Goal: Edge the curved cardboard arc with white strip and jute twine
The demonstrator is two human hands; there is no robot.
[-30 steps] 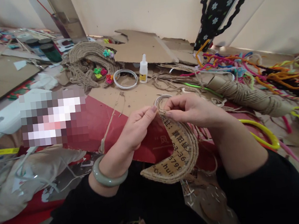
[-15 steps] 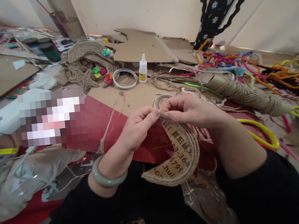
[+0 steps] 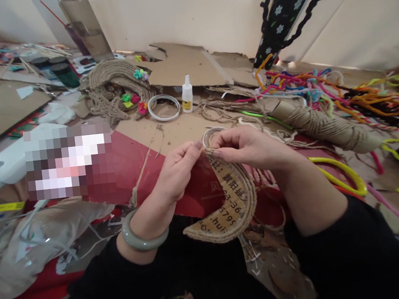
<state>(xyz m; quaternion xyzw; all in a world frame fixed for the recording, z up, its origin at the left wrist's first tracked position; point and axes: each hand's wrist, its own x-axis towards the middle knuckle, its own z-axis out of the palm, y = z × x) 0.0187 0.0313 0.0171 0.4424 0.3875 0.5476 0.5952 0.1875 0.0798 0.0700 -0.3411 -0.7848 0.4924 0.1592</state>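
A crescent of printed cardboard point(image 3: 226, 199), its outer edge bound with rows of brown twine point(image 3: 250, 201), hangs tilted below my hands with its lower tip to the left. My left hand point(image 3: 178, 173) pinches the upper tip between thumb and forefinger. Just right of it, my right hand point(image 3: 253, 149) is closed in a pinch on the twine at that same tip; its fingers partly hide the strand. Behind the fingertips lies a white tape ring point(image 3: 207, 132), partly covered. A green bangle point(image 3: 143, 238) circles my left wrist.
A white glue bottle point(image 3: 187, 95) stands beside another tape roll point(image 3: 164, 107). Twine-covered pieces with small flowers point(image 3: 117, 79) lie at back left. To the right are a twine spool point(image 3: 325, 124) and tangled pipe cleaners point(image 3: 350, 93). A white power bank point(image 3: 17, 152) sits left.
My fingertips came together at the crescent's upper tip, then parted slightly. The view has shifted a little, and the crescent now appears slightly farther left.
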